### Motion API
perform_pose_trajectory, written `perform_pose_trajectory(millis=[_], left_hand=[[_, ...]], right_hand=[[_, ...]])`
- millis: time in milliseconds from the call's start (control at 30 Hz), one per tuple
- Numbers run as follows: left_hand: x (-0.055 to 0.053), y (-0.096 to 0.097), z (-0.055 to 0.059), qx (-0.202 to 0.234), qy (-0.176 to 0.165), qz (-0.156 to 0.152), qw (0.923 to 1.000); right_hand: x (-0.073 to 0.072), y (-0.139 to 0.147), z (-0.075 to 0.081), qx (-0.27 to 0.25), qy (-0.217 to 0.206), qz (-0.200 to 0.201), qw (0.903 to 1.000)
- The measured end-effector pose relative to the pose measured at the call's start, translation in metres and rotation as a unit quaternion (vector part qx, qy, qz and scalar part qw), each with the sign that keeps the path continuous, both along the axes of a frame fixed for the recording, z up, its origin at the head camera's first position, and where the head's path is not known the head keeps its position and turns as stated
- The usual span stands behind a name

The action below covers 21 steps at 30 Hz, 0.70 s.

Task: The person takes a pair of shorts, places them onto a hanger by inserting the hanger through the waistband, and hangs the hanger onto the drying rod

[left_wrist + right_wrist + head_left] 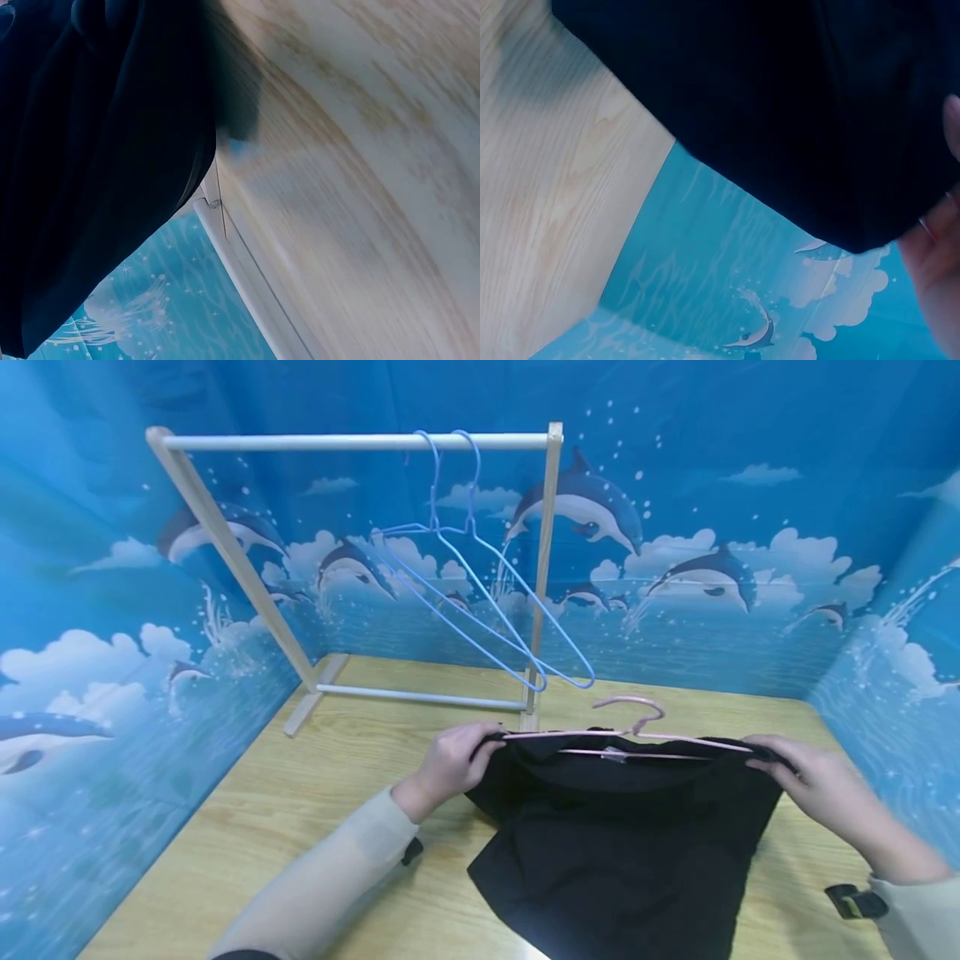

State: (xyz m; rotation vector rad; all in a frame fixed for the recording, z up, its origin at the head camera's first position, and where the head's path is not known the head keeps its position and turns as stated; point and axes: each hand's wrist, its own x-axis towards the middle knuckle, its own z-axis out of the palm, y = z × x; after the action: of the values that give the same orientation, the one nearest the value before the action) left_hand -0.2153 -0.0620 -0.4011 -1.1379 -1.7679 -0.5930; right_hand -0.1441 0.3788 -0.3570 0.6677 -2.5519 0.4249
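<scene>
A black garment [630, 852] hangs above the table, held up by its top edge; whether it is a shirt, shorts or a skirt I cannot tell. A pink hanger [555, 734] lies along that edge, its hook upright and a pale label showing inside the opening. My left hand [453, 764] pinches the left corner of the cloth at the hanger's end. At the opposite corner, my right hand [825, 781] grips cloth and hanger end. Dark cloth [97, 165] fills much of the left wrist view. In the right wrist view, my right fingers [937, 232] are at the cloth's edge.
Behind the garment stands a rack with a white top rail [300, 442] and wooden posts. Two blue hangers [480, 585] hang near its right end. A wood-grain table [360, 760] lies underneath, walled by blue dolphin-print sheets [750, 635].
</scene>
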Motion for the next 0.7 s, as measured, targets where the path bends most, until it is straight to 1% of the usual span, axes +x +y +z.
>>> perform_pose_trajectory(millis=[100, 200, 267, 367, 533, 633, 700], left_hand=[[0.001, 0.000, 0.002, 0.001, -0.005, -0.002, 1.0000], [0.002, 0.001, 0.004, 0.002, -0.018, -0.004, 0.9998], [0.002, 0.001, 0.006, 0.003, -0.026, -0.004, 0.9997], [0.002, 0.001, 0.007, 0.006, -0.032, -0.009, 0.9994], [0.001, -0.002, 0.008, 0.020, -0.018, -0.020, 0.9994], [0.000, -0.005, 0.008, 0.026, -0.004, -0.023, 0.9994], [0.000, -0.007, 0.007, 0.026, 0.000, -0.025, 0.9993]], right_hand=[[-0.001, -0.003, 0.003, -0.016, 0.029, -0.009, 0.9994], [-0.004, -0.005, 0.008, -0.020, 0.061, -0.029, 0.9975], [-0.007, -0.006, 0.012, -0.022, 0.076, -0.031, 0.9964], [-0.010, -0.007, 0.018, -0.030, 0.081, -0.030, 0.9959], [-0.010, -0.010, 0.022, -0.034, 0.077, -0.028, 0.9961], [-0.010, -0.013, 0.022, -0.035, 0.092, -0.017, 0.9950], [-0.011, -0.015, 0.021, -0.041, 0.103, -0.009, 0.9938]])
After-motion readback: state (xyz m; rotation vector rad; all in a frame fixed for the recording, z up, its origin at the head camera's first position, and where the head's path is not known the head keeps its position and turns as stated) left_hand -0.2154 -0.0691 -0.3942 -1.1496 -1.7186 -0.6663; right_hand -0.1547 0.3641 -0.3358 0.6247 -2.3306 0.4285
